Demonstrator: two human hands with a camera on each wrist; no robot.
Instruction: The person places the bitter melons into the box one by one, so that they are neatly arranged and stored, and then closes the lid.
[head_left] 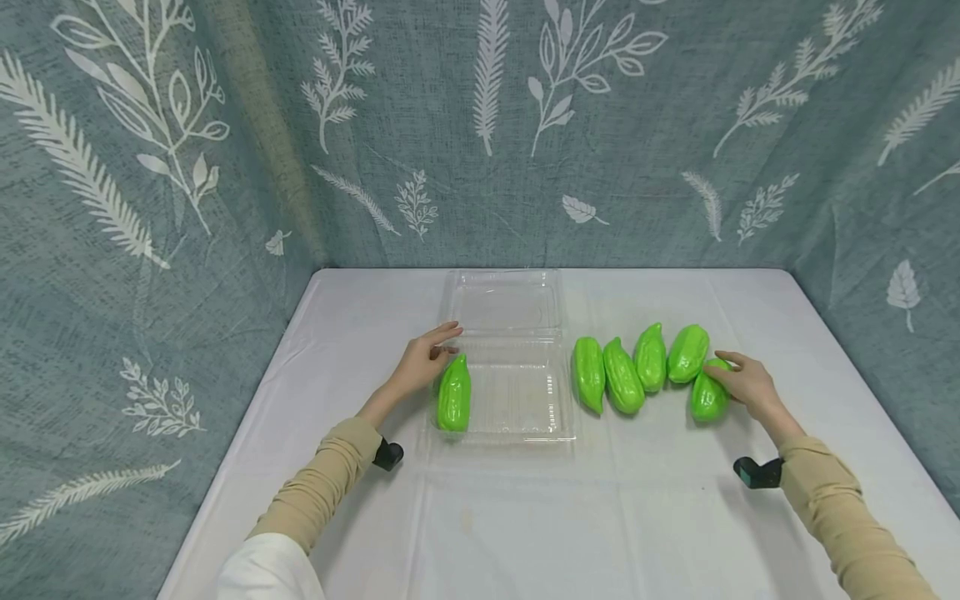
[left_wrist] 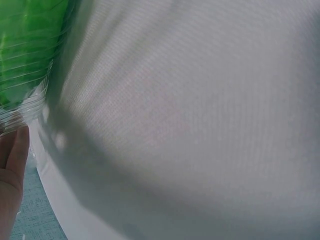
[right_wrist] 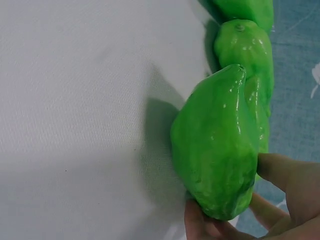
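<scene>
Glossy green papaya-shaped fruits, ribbed and pointed, lie in this scene. My right hand (head_left: 750, 387) pinches one papaya-shaped fruit (right_wrist: 215, 145) between thumb and fingers at one end; it leans beside others at the right of a row. My left hand (head_left: 422, 365) is at the upper left corner of a clear plastic clamshell box (head_left: 517, 437), fingers fairly straight and reaching toward its hinge. In the left wrist view, fingertips (left_wrist: 21, 137) touch the box's ridged edge. Inside the box, along its left side, lies one papaya-shaped fruit (head_left: 453, 398).
The box's lid (head_left: 506, 302) lies folded back toward the far table edge. Between box and right hand stand several more papaya-shaped fruits (head_left: 589, 375) in a row on the white tablecloth (head_left: 525, 525). A blue-green leaf-patterned curtain (head_left: 450, 208) surrounds the table's back and sides.
</scene>
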